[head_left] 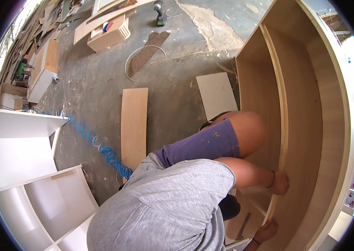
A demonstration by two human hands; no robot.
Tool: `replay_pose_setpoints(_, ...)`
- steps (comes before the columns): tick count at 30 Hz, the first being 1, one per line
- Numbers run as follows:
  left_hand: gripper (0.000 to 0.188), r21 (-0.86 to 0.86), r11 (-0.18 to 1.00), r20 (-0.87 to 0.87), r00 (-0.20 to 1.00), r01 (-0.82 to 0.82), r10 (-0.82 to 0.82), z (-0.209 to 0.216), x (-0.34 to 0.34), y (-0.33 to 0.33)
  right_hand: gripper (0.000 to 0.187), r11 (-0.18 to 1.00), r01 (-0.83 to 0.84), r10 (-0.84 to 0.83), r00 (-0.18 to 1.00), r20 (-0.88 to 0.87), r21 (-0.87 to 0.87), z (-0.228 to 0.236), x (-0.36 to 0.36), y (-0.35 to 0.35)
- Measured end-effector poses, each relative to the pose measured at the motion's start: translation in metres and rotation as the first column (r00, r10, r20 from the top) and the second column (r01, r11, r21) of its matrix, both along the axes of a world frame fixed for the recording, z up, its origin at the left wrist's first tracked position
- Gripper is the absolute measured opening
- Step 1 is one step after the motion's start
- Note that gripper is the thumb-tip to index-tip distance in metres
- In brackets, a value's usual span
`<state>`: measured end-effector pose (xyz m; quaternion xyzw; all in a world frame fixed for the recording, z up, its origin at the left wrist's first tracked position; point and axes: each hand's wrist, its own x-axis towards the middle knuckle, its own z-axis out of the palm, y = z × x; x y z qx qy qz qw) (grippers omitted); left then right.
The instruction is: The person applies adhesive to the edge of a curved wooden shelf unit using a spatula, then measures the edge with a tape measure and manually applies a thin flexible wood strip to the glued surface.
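Note:
A large wooden cabinet (300,96) lies along my right side, with a pale-edged divider panel (284,113) running lengthwise inside it. My left hand (280,184), a dark band at its wrist, is closed over the edge of this divider. Closer to the lower rim, my right hand (267,229) grips the same edge with bent fingers; part of its forearm is cut off by the picture's border. Beside it, a slim dark tool (244,226) rests on a wooden surface inside the cabinet. Its exact kind is unclear.
White cabinets (18,146) stand at left. A long board (134,113), a pale panel (218,94) and a coiled blue air hose (97,144) lie on the concrete floor. Farther off are a cordless drill (159,14), a wooden drawer box (110,35) and stacked scrap boards (47,25).

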<state>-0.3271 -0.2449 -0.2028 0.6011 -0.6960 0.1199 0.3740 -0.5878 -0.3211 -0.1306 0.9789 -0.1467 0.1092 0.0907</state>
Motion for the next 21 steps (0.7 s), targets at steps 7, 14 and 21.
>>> replay_pose_setpoints(7,0.006,0.181,0.983,0.034,0.999,-0.02,0.014,-0.001,0.019,0.001,0.021,0.994,0.038,-0.034,0.999,-0.04,0.107,0.001,0.052,0.002)
replay_pose_setpoints(14,0.023,0.469,0.875,0.382,0.867,0.117,-0.321,0.054,0.083,0.022,0.012,0.984,0.174,-0.166,0.97,0.178,-0.034,-0.015,0.055,0.017)
replay_pose_setpoints(21,0.024,0.239,0.93,0.471,0.804,0.28,-0.363,0.054,0.1,0.018,0.008,0.986,0.134,-0.158,0.941,0.298,0.098,0.001,0.055,0.022)
